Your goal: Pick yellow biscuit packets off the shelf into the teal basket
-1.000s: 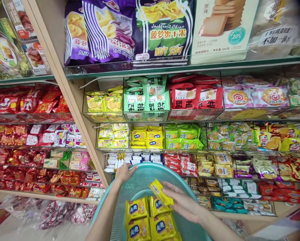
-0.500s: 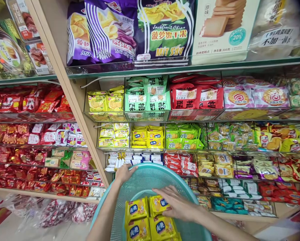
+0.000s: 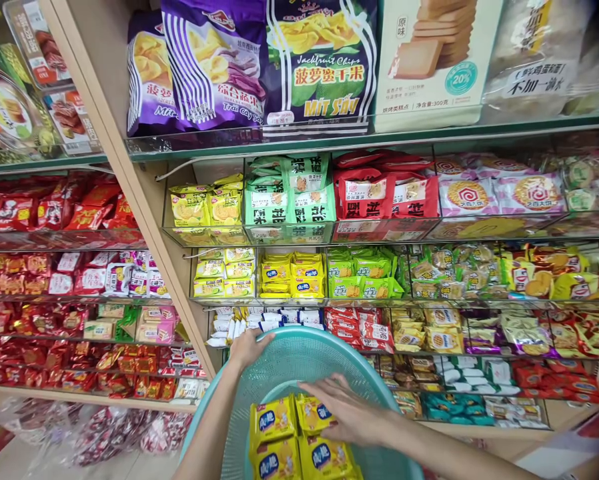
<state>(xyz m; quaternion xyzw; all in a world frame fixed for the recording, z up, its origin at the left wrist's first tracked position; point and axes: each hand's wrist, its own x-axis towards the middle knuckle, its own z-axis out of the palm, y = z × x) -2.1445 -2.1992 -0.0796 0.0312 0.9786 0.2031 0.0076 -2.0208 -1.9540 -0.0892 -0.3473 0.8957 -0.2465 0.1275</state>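
A round teal plastic basket (image 3: 379, 383) with mesh walls is below me, tilted toward me. My left hand (image 3: 249, 348) is closed on its far left rim, thumb lying along the edge. Inside the basket, several yellow snack packets (image 3: 274, 421) with blue labels lie in two neat columns. Over the upper right packet (image 3: 312, 412) is my right hand (image 3: 347, 408), fingers stretched out and partly covering it. Whether the fingertips touch the packet, I cannot tell. No packet is held in this hand.
Shelves of wrapped snacks face me, with similar yellow packets (image 3: 307, 277) in one compartment. A glass shelf (image 3: 319, 141) above carries large chip bags (image 3: 319, 60). A wooden upright (image 3: 124, 180) stands left. Clear plastic bags (image 3: 112, 430) lie on the floor at lower left.
The shelves have shifted slightly left in view. My right hand has moved a little left over the packets. My left hand stays on the rim.
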